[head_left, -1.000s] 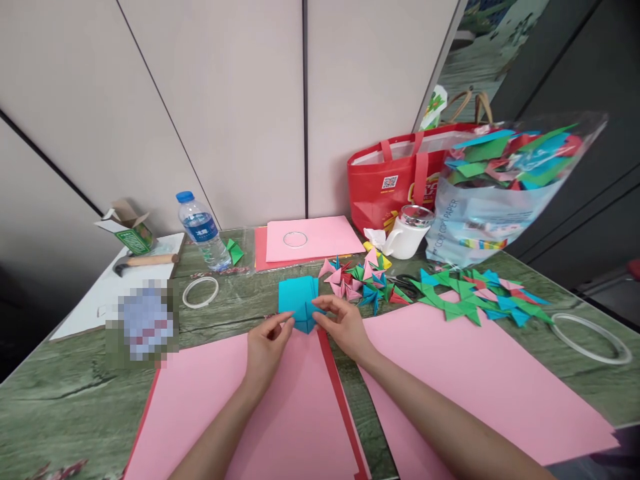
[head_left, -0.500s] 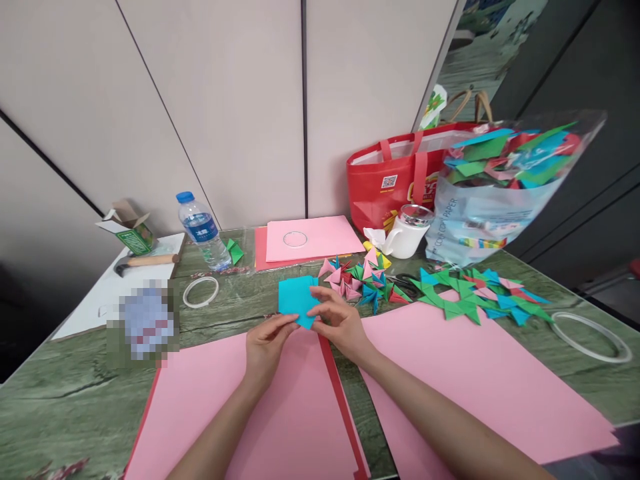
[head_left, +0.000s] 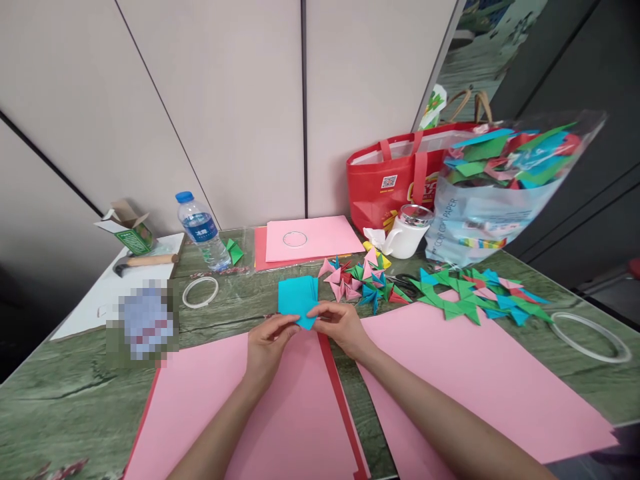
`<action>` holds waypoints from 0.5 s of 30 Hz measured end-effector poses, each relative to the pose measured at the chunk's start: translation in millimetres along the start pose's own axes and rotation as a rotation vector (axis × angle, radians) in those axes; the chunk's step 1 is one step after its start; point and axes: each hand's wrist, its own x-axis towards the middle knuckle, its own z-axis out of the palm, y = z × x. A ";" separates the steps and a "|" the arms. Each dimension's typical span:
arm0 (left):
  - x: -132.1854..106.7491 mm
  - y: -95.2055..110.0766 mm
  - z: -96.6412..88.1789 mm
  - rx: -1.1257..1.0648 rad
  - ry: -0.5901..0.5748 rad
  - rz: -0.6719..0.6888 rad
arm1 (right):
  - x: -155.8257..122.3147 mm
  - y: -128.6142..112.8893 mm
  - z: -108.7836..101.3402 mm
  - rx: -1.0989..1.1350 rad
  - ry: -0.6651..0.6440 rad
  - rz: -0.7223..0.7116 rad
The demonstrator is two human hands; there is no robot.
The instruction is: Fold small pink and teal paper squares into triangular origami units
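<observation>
Now, blue paper: we have a small bright-blue paper piece (head_left: 306, 321), its pointed end towards us, at the far edge of the large pink paper sheet (head_left: 290, 413) on our left.
Left hand: our left hand (head_left: 269, 337) pinches its left side, thumb and forefinger closed on the paper.
Right hand: our right hand (head_left: 343, 327) grips the opposite side, fingertips together on it.
Blue stack: just beyond, squarish blue paper sheets (head_left: 295, 293) lie on the green wood-grained counter (head_left: 65, 400), slightly fanned at the right.
Origami heap: off to the right, we spot pointed folded paper pieces (head_left: 345, 292) in pink, blue, green and red.
Paper rings: further right, spiky green and multicoloured paper rings (head_left: 457, 307) touch a second large pink paper sheet (head_left: 465, 373).
Back row: a clear plastic bottle with a blue cap (head_left: 203, 230) stands left; a white mug with a silvery lid (head_left: 406, 239) stands before a red shopping bag (head_left: 383, 200).
</observation>
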 end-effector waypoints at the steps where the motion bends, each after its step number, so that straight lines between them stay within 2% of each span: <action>1: 0.3 -0.1 -0.1 0.003 -0.017 0.005 | 0.3 0.2 -0.1 0.002 -0.006 -0.011; 6: 0.8 -5.5 -1.5 0.019 -0.045 0.092 | 0.3 0.3 0.6 -0.059 -0.026 -0.020; 13: 0.6 -10.9 -3.9 0.147 0.040 0.153 | -2.8 -8.7 3.6 0.042 -0.035 0.153; 15: 1.5 -10.4 -4.6 0.149 0.038 0.158 | -2.6 -7.9 3.1 0.048 -0.061 0.161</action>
